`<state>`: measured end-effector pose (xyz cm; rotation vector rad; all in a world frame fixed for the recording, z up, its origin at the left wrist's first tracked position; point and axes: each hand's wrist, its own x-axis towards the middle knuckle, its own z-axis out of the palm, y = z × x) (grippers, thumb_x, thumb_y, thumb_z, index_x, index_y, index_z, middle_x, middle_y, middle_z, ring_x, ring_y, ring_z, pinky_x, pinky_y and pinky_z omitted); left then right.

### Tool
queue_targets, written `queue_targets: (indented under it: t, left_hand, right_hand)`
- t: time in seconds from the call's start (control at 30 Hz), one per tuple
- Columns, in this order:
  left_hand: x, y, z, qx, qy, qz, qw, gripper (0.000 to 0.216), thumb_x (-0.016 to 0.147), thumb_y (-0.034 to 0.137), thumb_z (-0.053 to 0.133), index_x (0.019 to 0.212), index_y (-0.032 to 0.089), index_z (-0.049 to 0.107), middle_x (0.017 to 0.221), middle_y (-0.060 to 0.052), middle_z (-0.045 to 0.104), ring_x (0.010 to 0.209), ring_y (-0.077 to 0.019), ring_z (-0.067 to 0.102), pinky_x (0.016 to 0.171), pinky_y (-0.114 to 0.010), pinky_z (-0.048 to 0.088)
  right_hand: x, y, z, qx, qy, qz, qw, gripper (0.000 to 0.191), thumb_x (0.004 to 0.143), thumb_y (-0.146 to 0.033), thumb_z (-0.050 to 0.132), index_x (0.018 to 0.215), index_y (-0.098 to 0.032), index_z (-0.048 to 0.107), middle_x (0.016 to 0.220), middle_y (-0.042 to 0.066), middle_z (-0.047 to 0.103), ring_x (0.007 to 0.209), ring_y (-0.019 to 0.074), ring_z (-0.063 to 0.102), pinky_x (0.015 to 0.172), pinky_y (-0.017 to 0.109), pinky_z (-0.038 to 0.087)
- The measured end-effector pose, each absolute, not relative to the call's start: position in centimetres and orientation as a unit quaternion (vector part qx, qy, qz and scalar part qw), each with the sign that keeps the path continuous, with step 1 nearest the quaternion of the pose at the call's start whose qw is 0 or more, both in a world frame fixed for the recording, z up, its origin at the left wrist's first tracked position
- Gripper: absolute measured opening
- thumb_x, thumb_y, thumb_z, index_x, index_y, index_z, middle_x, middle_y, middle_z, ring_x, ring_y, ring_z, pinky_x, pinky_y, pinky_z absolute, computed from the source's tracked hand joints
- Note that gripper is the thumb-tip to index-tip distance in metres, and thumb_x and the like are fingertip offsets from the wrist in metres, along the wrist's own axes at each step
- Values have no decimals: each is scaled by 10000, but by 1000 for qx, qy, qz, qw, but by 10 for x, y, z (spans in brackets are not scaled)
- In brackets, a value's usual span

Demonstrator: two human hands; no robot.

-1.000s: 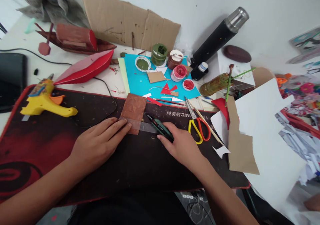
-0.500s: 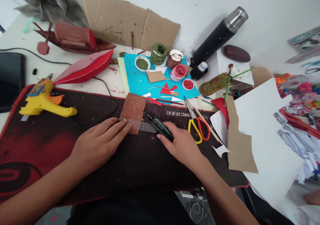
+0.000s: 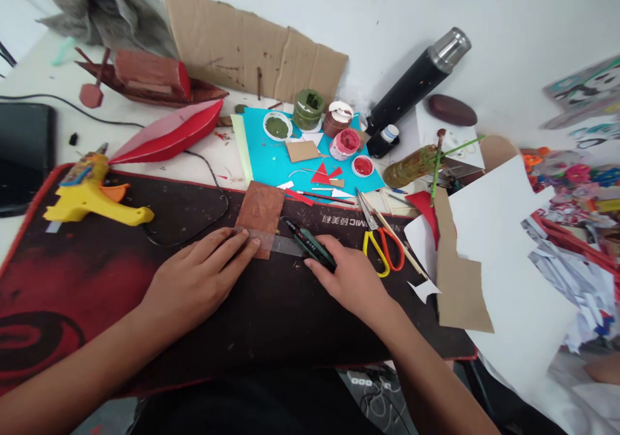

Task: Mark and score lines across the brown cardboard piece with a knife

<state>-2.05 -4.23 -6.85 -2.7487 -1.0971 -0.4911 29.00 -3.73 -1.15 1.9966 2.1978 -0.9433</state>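
Observation:
A reddish-brown painted piece of card (image 3: 261,209) lies on the dark mat. Across its lower part rests a clear plastic ruler (image 3: 287,246), sticking out to the right. My left hand (image 3: 201,277) lies flat with fingers stretched out, its fingertips pressing the ruler onto the card. In my right hand (image 3: 351,273) is a dark green and black utility knife (image 3: 312,242), its front end pointing up-left beside the card's right edge. Whether the blade is out, I cannot tell. Scissors (image 3: 380,248) with yellow and orange handles lie just right of my right hand.
At left are a yellow hot glue gun (image 3: 90,196), a red paper hull (image 3: 169,135) and a brown model boat (image 3: 148,80). Open paint jars (image 3: 309,111) stand on blue paper (image 3: 256,157). A black thermos (image 3: 411,86) leans behind; cardboard (image 3: 462,293) lies right.
The view has shifted slightly. Both hands, the ruler, the card and the knife keep nearly the same places relative to one another.

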Motion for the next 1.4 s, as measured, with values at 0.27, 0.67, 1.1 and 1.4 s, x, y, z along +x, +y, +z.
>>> queue_targets:
  t: [0.27,0.67,1.1,1.4]
  left_hand:
    - [-20,-43,-66,-912,-368,-155,88,450,1055,100,569,1476,146,719,1390,-149,792,1289,-309,710,1033,-395,604]
    - [-22,-45,-71,-910,-381,-145,82,460,1079,127,555,1515,192,686,1427,-129,783,1314,-301,711,1002,-392,613]
    - [-22,-45,-74,-905,-390,-160,49,483,1066,133,592,1536,201,680,1441,-131,782,1344,-307,706,1039,-408,609]
    - [-20,-42,-69,-916,-363,-145,91,442,1069,106,534,1461,143,735,1373,-139,815,1321,-297,717,1061,-391,616]
  right_hand:
    - [290,-37,-10,642,705,-301,16,393,1073,-386,722,1441,-250,711,1115,100,878,1018,370,854,851,417,612]
    - [291,-37,-9,631,716,-298,14,382,1079,-373,701,1441,-250,705,1136,100,879,1000,355,857,831,401,606]
    - [290,-37,-7,636,709,-302,27,402,1084,-373,711,1467,-253,703,1187,111,877,1044,369,857,871,420,616]
    - [293,-34,2,640,695,-328,9,406,1062,-384,741,1448,-259,723,1226,96,876,1132,373,844,936,455,636]
